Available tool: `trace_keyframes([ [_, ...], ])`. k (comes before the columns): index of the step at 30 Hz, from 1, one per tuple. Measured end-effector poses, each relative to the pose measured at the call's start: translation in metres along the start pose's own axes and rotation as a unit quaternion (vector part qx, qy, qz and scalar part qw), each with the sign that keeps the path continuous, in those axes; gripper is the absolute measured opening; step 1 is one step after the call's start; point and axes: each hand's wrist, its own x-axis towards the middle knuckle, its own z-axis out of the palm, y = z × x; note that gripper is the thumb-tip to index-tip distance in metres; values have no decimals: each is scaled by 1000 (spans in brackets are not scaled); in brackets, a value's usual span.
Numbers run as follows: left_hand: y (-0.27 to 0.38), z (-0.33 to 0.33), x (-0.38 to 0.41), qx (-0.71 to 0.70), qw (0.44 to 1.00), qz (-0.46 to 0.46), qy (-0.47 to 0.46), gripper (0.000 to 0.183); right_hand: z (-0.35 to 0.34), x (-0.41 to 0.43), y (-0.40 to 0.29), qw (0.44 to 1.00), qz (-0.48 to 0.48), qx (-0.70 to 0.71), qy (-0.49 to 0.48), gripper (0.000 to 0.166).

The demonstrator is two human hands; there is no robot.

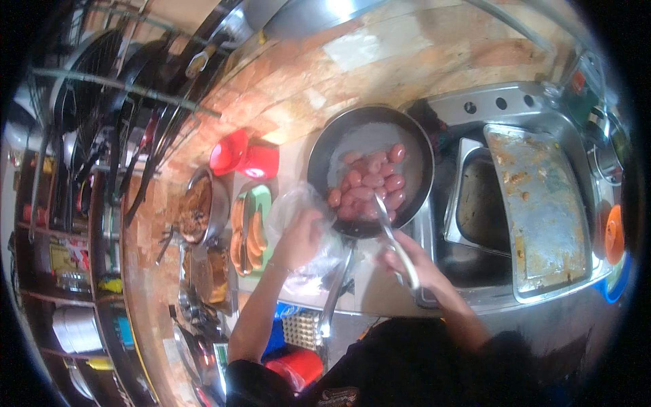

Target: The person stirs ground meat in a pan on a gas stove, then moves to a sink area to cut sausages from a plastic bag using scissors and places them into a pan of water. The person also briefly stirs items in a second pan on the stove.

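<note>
My right hand [409, 259] is closed around the pale handle of a metal utensil [399, 249], its far end among the small reddish sausages [374, 180] in a dark frying pan [330, 132]. To the left, my left hand [302, 239] grips a clear plastic bag [325, 257] beside the pan's rim. The pan's long metal handle [338, 290] points towards me between my forearms. Left of the bag, a knife [246, 229] lies along several longer sausages [256, 236] on a green cutting board [263, 196].
A stained metal tray [549, 219] and another metal pan [483, 198] rest in the sink [513, 94] at right. Red plastic containers [259, 160] stand behind the board. A metal bowl of food [219, 203] is at left, near a rack of pans [127, 91]. An egg carton [301, 328] sits below the counter.
</note>
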Motion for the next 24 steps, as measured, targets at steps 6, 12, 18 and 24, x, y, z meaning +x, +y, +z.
trace_keyframes([
  [6, -48, 6, -17, 115, 977, -136, -115, 27, 68, 121, 35, 971, -40, -195, -134, 56],
  [12, -2, -42, -47, 238, 941, -154, -184, 33, 56, 75, 34, 925, -71, -347, -136, 51],
  [18, -55, -23, -54, 175, 960, 168, -139, 16, 98, 96, 3, 976, -146, -156, -47, 47],
  [24, -72, -4, -16, 201, 962, -75, -171, 28, 97, 99, 42, 922, -8, -384, -44, 54],
])
